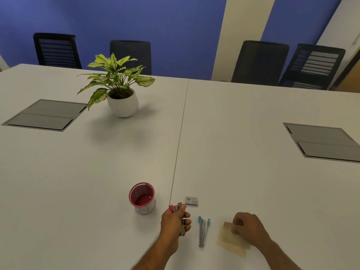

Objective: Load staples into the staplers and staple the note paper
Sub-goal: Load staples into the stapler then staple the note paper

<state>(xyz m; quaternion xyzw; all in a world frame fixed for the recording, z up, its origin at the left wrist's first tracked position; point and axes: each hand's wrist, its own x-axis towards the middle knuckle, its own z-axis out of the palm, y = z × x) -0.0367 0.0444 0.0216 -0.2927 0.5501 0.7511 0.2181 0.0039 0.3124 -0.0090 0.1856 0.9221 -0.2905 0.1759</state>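
Head view, looking down on a white bench [253, 133] split by a thin seam. Left hand [174, 221] curled tight round a pink stapler [176, 208], pink tips poking out past the knuckles, metal end showing below the fingers, lifted a little off the bench. Right hand [248, 228] pressed down on tan note paper [230, 241], fingers bent over the top edge; cannot tell whether pinching the sheets or only resting on them. Between the 2 hands, a blue stapler [203, 230] lying flat on the bench, swung open in a narrow V, blue tips pointing away, hinge end nearest the camera, touched by neither hand. Just beyond the pink stapler, right of the seam, a small grey staple box [191, 200] with a barcode label, lying flat. Left of the seam, near the left hand, a red mesh cup [142, 197] standing upright with a white band round the base. Farther back, a potted plant [118, 86] in a round white pot. 2 grey cable hatches [44, 115] set flush in the bench, 1 to each side. 4 black chairs [259, 61] along the far edge, against a blue wall [155, 26].
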